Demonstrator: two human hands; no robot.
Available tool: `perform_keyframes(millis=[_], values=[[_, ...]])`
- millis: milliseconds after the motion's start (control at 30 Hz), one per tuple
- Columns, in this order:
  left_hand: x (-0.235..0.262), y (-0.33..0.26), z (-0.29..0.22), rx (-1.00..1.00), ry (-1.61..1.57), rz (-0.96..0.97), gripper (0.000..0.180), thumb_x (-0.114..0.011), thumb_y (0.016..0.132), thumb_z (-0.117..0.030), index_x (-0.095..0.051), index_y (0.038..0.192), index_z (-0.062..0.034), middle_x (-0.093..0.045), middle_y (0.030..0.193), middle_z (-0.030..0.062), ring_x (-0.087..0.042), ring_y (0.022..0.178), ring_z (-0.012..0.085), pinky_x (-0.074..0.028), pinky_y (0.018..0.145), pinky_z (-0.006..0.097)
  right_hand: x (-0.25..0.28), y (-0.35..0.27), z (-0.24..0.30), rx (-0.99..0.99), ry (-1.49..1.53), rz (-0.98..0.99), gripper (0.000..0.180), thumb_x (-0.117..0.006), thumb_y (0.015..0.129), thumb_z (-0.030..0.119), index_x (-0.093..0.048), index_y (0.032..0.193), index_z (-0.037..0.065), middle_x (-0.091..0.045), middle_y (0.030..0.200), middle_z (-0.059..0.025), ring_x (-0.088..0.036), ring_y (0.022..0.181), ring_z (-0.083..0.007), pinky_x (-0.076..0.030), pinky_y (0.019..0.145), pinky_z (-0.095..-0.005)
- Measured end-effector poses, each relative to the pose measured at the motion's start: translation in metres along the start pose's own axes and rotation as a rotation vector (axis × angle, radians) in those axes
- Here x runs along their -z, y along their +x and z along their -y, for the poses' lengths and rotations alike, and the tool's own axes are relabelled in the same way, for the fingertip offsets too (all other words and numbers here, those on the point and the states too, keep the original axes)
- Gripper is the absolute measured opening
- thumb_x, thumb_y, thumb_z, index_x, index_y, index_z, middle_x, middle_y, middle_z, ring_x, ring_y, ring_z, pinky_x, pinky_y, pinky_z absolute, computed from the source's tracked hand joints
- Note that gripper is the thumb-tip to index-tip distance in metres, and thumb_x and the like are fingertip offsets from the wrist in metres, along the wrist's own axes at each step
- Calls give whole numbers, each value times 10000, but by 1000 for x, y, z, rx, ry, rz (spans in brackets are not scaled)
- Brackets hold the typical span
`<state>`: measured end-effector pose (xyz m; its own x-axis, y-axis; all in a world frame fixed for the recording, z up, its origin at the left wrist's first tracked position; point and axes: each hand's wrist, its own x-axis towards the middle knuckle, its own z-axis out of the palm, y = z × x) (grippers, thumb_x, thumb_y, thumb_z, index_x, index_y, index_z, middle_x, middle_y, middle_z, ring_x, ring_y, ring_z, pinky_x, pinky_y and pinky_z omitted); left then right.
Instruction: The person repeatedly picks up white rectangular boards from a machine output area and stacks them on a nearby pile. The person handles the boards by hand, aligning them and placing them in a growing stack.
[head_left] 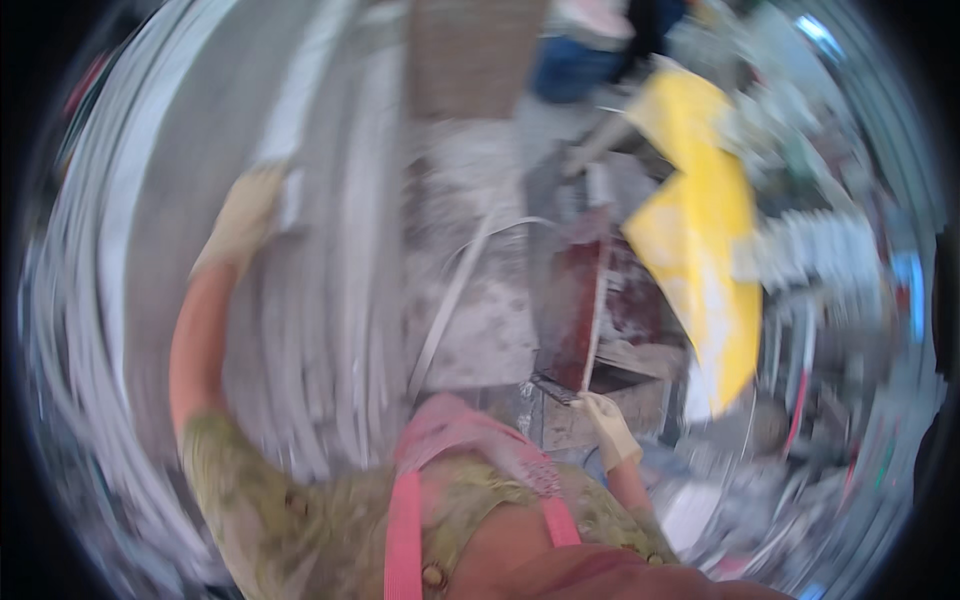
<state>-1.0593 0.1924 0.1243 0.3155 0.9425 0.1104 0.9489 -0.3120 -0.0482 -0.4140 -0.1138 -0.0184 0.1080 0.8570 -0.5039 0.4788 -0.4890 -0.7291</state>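
The picture is heavily blurred by motion. My left hand, in a pale glove, is raised against a broad grey streaked surface and presses a small pale flat tool to it. My right hand, also gloved, is low at the centre right. Its fingers are closed at the lower corner of a dark red box-like thing, apparently around a thin pale strip that runs up its edge. I cannot tell exactly what it grips.
A bright yellow sheet hangs at the right above cluttered pale debris. A curved pale hose or strip crosses the dusty floor. A person in blue is at the top.
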Motion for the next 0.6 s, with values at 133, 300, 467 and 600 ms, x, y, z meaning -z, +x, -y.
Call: perform_keyframes(millis=[133, 300, 467, 600], values=[[13, 9, 0, 131, 66, 266, 972, -933, 471, -51, -511, 1347, -33, -647, 1224, 173, -587, 1209, 371, -502, 1025, 423, -19, 13, 12, -182, 353, 96, 361, -586, 1037, 316, -692, 1190, 7, -735, 1040, -36, -648, 938, -106, -505, 839, -289], [3, 17, 14, 161, 46, 378, 992, -967, 442, -94, -517, 1324, -28, -647, 1231, 166, -606, 1186, 354, -513, 1025, 404, -34, 31, 35, -152, 250, 222, 386, -604, 1019, 336, -682, 1191, -1, -729, 1020, -39, -634, 898, -105, -495, 795, -294], [-12, 13, 19, 177, 66, 320, 1052, -984, 427, -96, -519, 1367, -18, -624, 1280, 171, -594, 1207, 367, -517, 1016, 419, -35, 39, 50, -101, 290, 222, 371, -603, 1014, 336, -701, 1141, 1, -710, 957, -31, -620, 856, -105, -494, 753, -296], [-15, -1, 10, 131, 230, 96, 1161, -956, 462, -55, -410, 1485, 3, -502, 1470, 185, -491, 1359, 356, -450, 1119, 405, -29, 40, 52, -79, 126, 266, 383, -590, 1010, 348, -701, 1105, -6, -704, 924, -37, -618, 847, -115, -497, 746, -301]])
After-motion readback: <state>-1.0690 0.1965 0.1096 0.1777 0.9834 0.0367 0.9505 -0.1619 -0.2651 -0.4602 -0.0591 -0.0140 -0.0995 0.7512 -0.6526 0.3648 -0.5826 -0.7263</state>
